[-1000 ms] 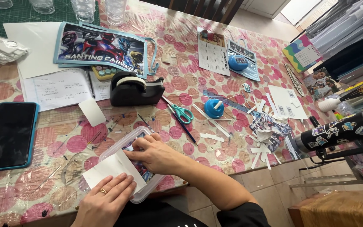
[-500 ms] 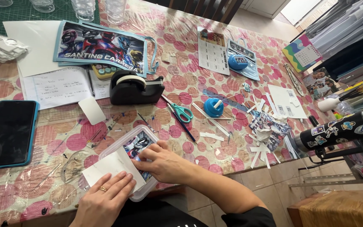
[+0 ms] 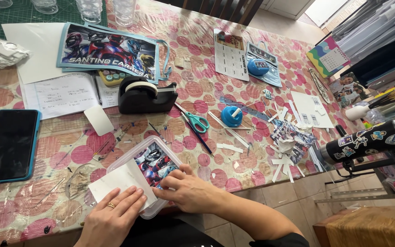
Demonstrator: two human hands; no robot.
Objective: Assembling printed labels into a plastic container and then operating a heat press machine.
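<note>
Left hand (image 3: 111,219) flat on white paper (image 3: 120,186); right hand (image 3: 189,190) pressing picture (image 3: 155,163) on clear lid (image 3: 129,158).

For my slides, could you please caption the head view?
Both hands, left hand and right hand, press a white paper onto a clear plastic lid.

Both hands work close together at the near table edge: the left hand (image 3: 111,220), a ring on one finger, lies flat with fingers extended, while the right hand (image 3: 187,190) curls inward, fingertips pressing down, forearm angled in from the right.
</note>
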